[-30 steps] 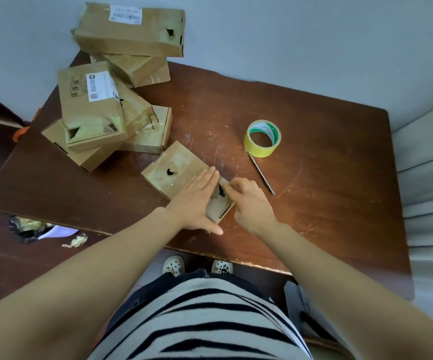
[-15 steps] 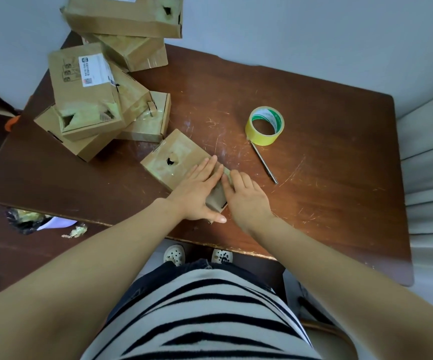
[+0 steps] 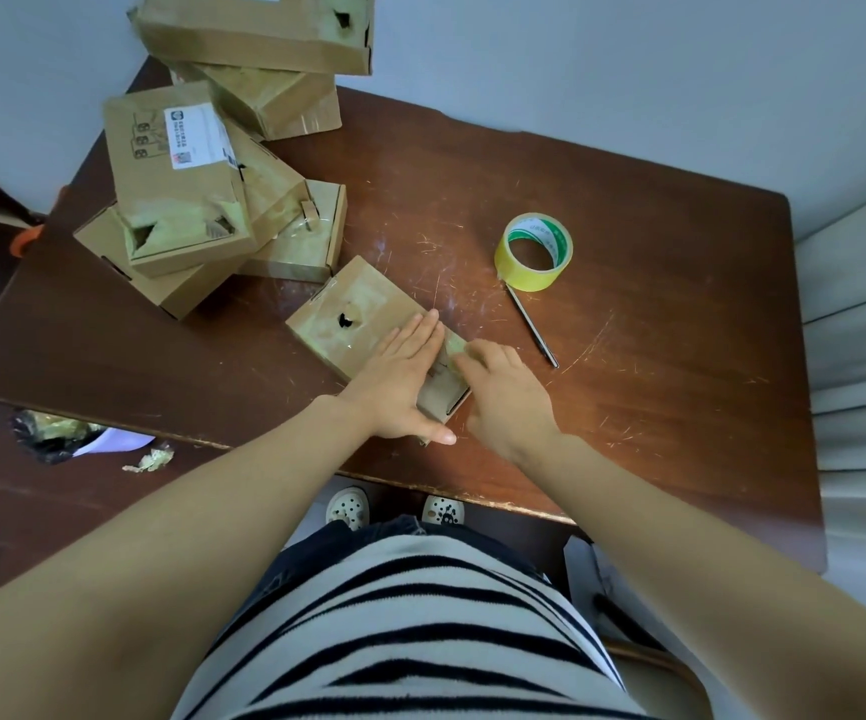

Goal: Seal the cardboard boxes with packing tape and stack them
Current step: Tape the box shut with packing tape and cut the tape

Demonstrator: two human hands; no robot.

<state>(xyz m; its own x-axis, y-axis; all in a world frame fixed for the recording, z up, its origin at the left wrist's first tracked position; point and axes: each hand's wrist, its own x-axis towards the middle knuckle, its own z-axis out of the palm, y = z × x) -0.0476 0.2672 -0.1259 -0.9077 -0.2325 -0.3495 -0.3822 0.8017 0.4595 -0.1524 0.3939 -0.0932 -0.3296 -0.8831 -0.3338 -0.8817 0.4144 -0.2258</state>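
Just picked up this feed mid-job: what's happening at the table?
A person's left hand lies flat on a small box, holding it down, while the right hand works the tape at its near end; those fingers are blurred. The tape roll and a thin tool lie untouched to the right. Other boxes are piled far left.

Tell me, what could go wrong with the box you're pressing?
The box lies near the front edge of the table; a hard push from the left hand or right hand might slide it off. The thin metal tool beside the right hand could poke a finger. The uneven pile of boxes might topple if bumped.
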